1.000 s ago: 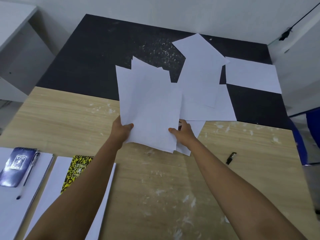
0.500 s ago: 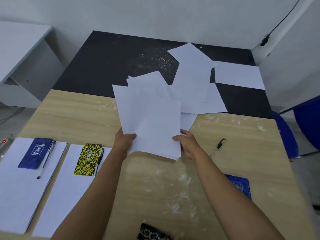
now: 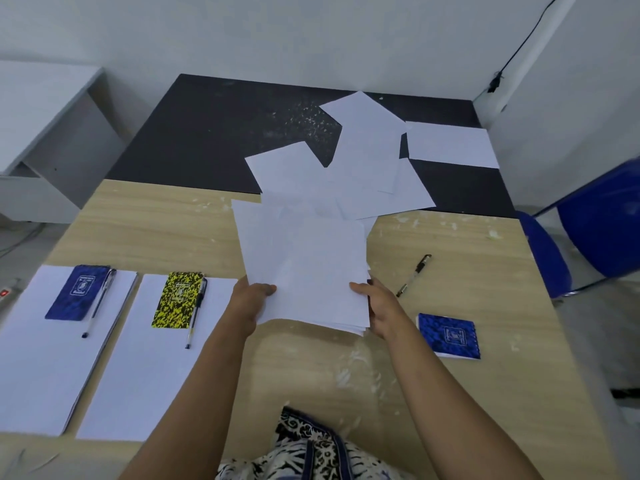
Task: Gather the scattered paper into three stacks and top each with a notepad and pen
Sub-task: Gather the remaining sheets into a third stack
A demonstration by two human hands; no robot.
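Note:
My left hand (image 3: 250,304) and my right hand (image 3: 380,308) grip the near corners of a loose bundle of white sheets (image 3: 304,268), held just above the wooden table (image 3: 166,230). Behind it, more scattered sheets (image 3: 374,168) lie across the black mat (image 3: 207,133), with one separate sheet (image 3: 450,143) at the far right. On the left are two paper stacks: one (image 3: 41,368) topped by a blue notepad (image 3: 78,292) and a pen (image 3: 98,306), the other (image 3: 138,375) topped by a yellow-black notepad (image 3: 178,295) and a pen (image 3: 195,313). A loose pen (image 3: 414,275) and another blue notepad (image 3: 448,336) lie right of my hands.
A blue chair (image 3: 588,230) stands off the table's right edge. A white desk (image 3: 45,109) is at the far left, a wall behind. A power strip (image 3: 7,292) lies on the floor at left. My patterned clothing (image 3: 304,448) shows at the bottom.
Both hands have drawn the bundle of sheets back toward me, off the scattered pile. The view has tilted down, bringing the blue notepad on the right and both left stacks fully into sight.

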